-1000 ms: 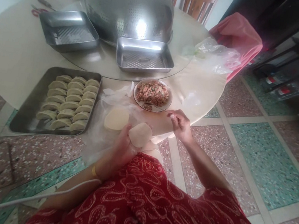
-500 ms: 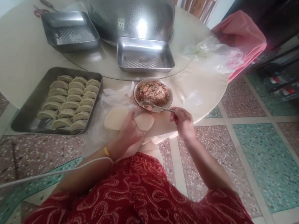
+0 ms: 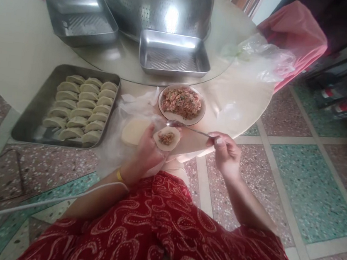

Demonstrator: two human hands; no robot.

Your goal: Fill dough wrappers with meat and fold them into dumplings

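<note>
Now filling [image 3: 166, 138] sits on the wrapper [image 3: 165, 148], bare half a second ago, and the spoon [image 3: 194, 130] has moved from inside the bowl [image 3: 175, 117] to the wrapper's far edge. The left hand [image 3: 146, 151] cradles the wrapper beside its thumb; the right hand [image 3: 227, 153] pinches the spoon's handle.

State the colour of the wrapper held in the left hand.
The wrapper is pale cream, seen in the head view, the only one here.

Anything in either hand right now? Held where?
Left hand: dough wrapper with filling on it, cradled, thumb at its left edge. Right hand: spoon, by the end of its handle.
</note>
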